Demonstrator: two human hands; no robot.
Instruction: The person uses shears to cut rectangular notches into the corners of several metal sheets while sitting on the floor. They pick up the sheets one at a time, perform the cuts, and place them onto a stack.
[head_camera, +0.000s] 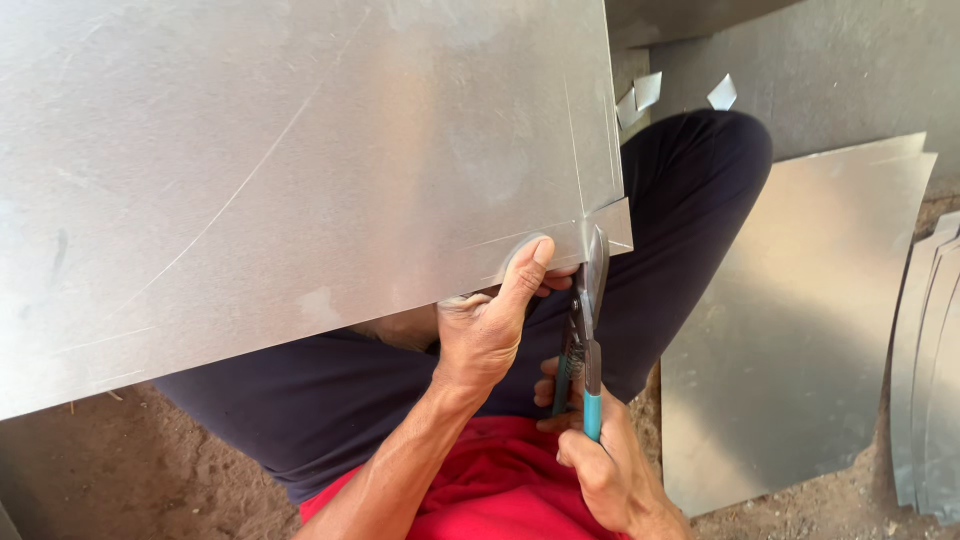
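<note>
A person sits low on a dirt floor (120, 470), knees up, wearing dark trousers and a red top. A large galvanised metal sheet (300, 160) rests across the lap and fills the left and far part of the scene, tilted, with faint scribed lines running near its right edge.

The left hand (490, 325) is closed on the sheet's near edge, close to the right corner, thumb pressed flat on top and fingers tucked beneath. The right hand (600, 460) grips the teal handles of a pair of tin snips (585, 320), whose blades bite into the sheet's near edge just beside that thumb. A small corner tab (612, 225) of metal stands just right of the blades, still joined to the sheet.

To the right, more cut sheets (800, 330) lean or lie on the ground, and small offcuts (645, 95) lie scattered on a metal surface at the far side.

The risks look plain: the thumb sits very near the blades, so a slip could nick it. The freshly cut edge is sharp against bare skin. If the sheet flexes, the cut may wander off the scribed line.
</note>
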